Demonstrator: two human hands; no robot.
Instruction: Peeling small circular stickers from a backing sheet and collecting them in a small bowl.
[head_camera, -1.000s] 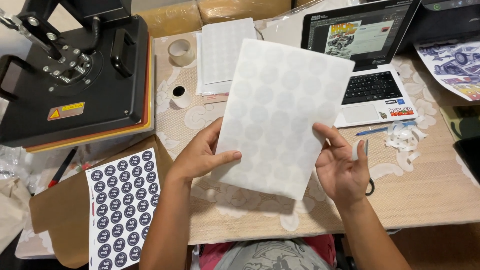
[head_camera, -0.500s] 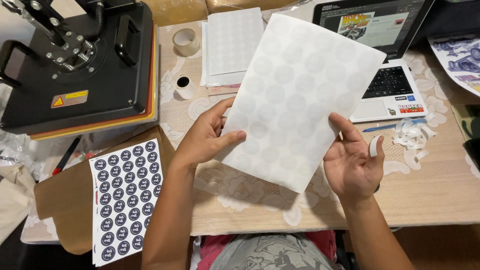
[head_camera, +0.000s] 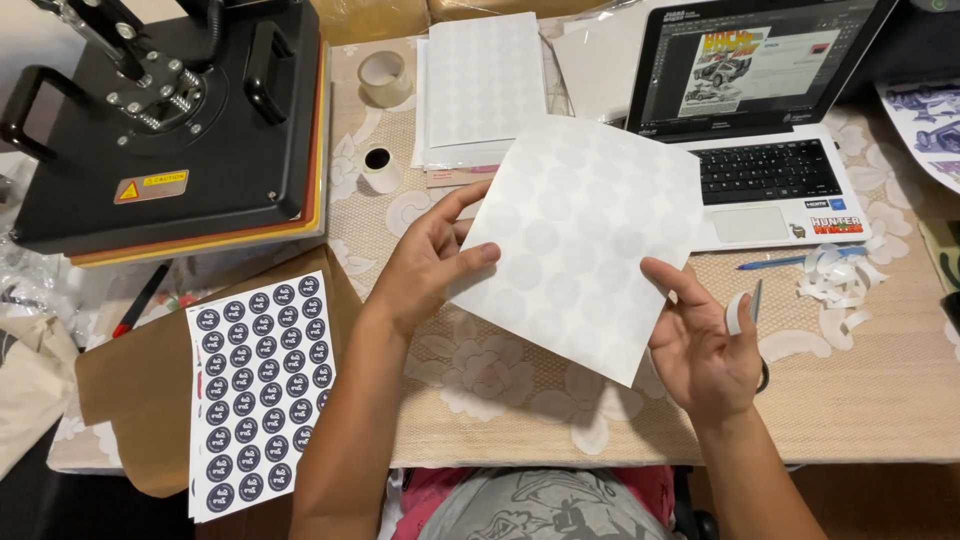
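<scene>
White sticker sheet (head_camera: 580, 240), matte with faint round die-cut circles, hangs tilted above the lace-patterned bench (head_camera: 880, 390). Left hand (head_camera: 425, 265) pinches its edge between thumb and fingers; right hand (head_camera: 705, 345), fingers loosely spread, touches its lower right edge.

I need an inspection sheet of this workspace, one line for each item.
Surface: table with a beige floral-pattern cover.
Job's things: white sheet of blank round labels, held above the table.
Clutter: printed dark sticker sheet on brown paper; stack of blank sheets; tape roll; paper scraps; blue pen.
Grips: left hand pinches the sheet's left edge; right hand touches its right edge, a small white strip between its fingers.
Cables: nothing seen.
Surroundings: black heat press; open laptop.
</scene>
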